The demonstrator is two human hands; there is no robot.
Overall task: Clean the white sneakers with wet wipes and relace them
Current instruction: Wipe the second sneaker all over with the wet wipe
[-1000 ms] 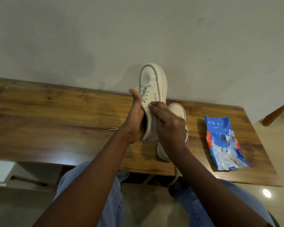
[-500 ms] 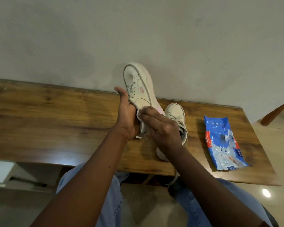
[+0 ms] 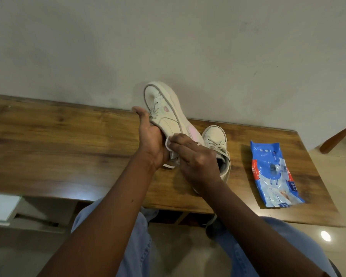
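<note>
My left hand (image 3: 150, 140) grips a white sneaker (image 3: 164, 108) from below and holds it raised, toe pointing away toward the wall, its side with a pink patch turned to me. My right hand (image 3: 196, 158) presses a white wet wipe (image 3: 169, 143) against the heel side of that sneaker. The second white sneaker (image 3: 216, 140), laced, rests on the wooden table (image 3: 58, 140) just right of my hands, partly hidden behind my right hand.
A blue and white pack of wet wipes (image 3: 274, 174) lies flat on the table's right part. The wall stands directly behind the table. A brown wooden chair leg (image 3: 338, 136) shows at the far right. My jeans-clad knees sit under the table's front edge.
The held sneaker has tilted leftward, showing more of its side. My right hand has slid down from the tongue area to the heel side with the wipe.
</note>
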